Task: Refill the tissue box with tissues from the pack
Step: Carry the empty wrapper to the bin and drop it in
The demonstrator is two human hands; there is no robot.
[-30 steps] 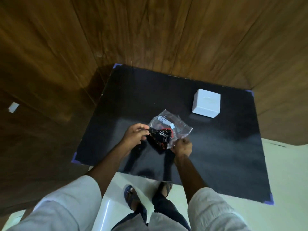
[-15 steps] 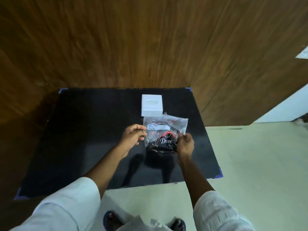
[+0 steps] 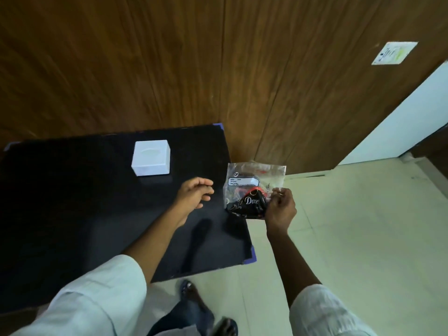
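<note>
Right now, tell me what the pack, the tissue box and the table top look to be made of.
Pack: thin clear plastic film, glossy; it crinkles, glints, and shows a dark printed packet inside.
Tissue box: white with crisp edges and an oval slot on top; smooth plastic or coated card, hard to tell.
Table top: black and matt, possibly a laid sheet, since its corners look taped.

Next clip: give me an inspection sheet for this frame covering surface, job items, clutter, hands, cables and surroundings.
Surface: black tabletop, blue tape at its corners.
Job's things: white tissue box closed, standing on the tabletop; clear plastic pack with a dark Dove-branded item inside, held off the right edge.
Clutter: nothing seen.
Hands: right hand pinches the pack; left hand open, empty, above the tabletop.
Cables: nothing seen.
Surroundings: wood-panelled wall bearing a paper notice; pale tiled floor.
</note>
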